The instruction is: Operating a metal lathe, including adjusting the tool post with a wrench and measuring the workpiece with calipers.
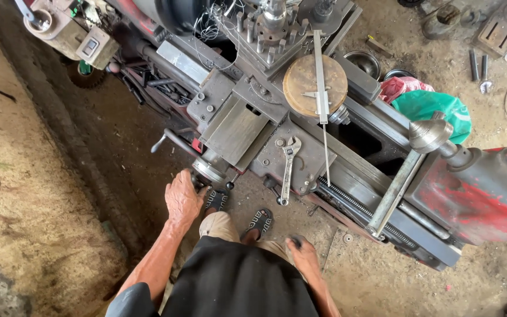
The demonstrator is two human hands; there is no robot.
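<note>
I look down on a grey metal lathe (300,147) that runs across the view. My left hand (183,196) is closed around a round handwheel (208,171) on the front of the carriage. Down by my hip, my right hand (301,252) is closed on a small dark knob or handle. An adjustable wrench (289,167) lies on the carriage apron. A round rusty disc (315,85) rests on the carriage, with a long vernier caliper (322,88) across it. The pointed tailstock centre (429,135) sticks out at the right.
The red tailstock body (476,199) fills the right side. A green bag (432,108) and metal bowls (364,61) lie on the dirt floor behind the machine. The tool post (268,32) stands at the top. My sandalled feet (256,220) stand beside the bed.
</note>
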